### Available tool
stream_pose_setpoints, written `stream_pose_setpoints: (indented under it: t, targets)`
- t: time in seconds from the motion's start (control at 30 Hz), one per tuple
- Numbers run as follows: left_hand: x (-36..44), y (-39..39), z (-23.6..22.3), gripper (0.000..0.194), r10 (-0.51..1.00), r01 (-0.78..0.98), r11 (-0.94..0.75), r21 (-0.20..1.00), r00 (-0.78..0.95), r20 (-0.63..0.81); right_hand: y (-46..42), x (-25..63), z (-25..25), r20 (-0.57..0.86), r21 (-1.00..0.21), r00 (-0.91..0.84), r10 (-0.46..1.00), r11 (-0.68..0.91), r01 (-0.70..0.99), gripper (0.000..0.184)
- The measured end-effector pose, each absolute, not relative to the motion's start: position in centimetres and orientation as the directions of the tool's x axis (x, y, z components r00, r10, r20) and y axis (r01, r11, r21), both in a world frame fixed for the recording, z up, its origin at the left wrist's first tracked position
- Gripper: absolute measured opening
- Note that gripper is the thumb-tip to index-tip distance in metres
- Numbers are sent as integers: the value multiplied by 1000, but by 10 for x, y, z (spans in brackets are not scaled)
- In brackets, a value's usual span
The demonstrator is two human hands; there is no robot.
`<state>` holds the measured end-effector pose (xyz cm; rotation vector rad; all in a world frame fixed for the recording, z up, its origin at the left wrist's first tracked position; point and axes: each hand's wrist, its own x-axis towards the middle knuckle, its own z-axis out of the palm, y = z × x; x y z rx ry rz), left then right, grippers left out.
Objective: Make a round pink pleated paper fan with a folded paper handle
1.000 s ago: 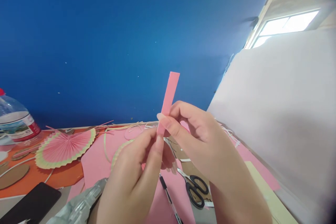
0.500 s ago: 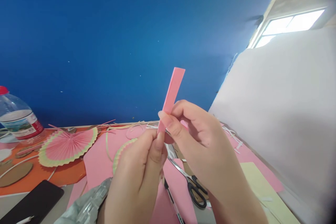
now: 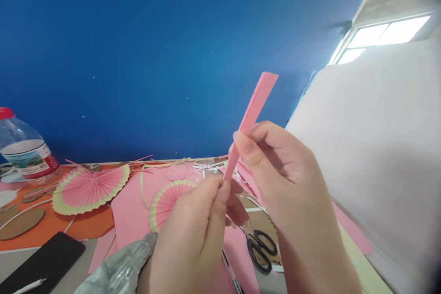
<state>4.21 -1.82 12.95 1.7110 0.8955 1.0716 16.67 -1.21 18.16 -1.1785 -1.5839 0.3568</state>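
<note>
My left hand (image 3: 191, 239) pinches the folded pink paper strip (image 3: 258, 101) low down, right hand (image 3: 292, 174) closed on its middle, above the worktop (image 3: 81, 262); light, springy, easily creased, I'd judge, best pinched flat. Black-handled scissors (image 3: 253, 254) below, pleated fan (image 3: 91, 188) off left.

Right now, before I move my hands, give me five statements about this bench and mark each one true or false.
1. The left hand and right hand both pinch the folded pink paper strip. True.
2. The black-handled metal scissors are in the right hand. False: the scissors lie below, held by neither hand.
3. The clear plastic bottle has a red cap. True.
4. The flat black phone rests on the pleated pink paper fan with a yellow edge. False: the phone lies apart from the fan.
5. The wall behind the strip is blue. True.
</note>
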Motion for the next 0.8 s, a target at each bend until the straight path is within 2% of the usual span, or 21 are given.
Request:
stream_pose_setpoints:
  t: [0.13,0.27,0.4,0.5,0.63,0.8]
  targets:
    - [45,-21,128,29,890,107,-321,941,373,261,-10,169,180,575,-740,80,814,475,475,31]
    - [46,-21,130,26,890,25,-316,948,355,287,-10,170,181,504,-790,57,862,433,434,31]
    - [44,-19,136,28,904,-73,-259,963,333,268,-11,173,181,387,-820,-70,919,378,430,26]
    - [43,-17,135,30,920,-76,-250,965,291,261,-10,174,177,374,-801,-132,918,392,453,26]
    - [43,-14,126,30,929,0,-297,955,232,289,-9,170,172,353,-853,-123,928,373,366,28]
    - [40,-13,121,39,918,163,-376,912,195,344,-10,162,172,410,-889,-82,908,418,185,28]
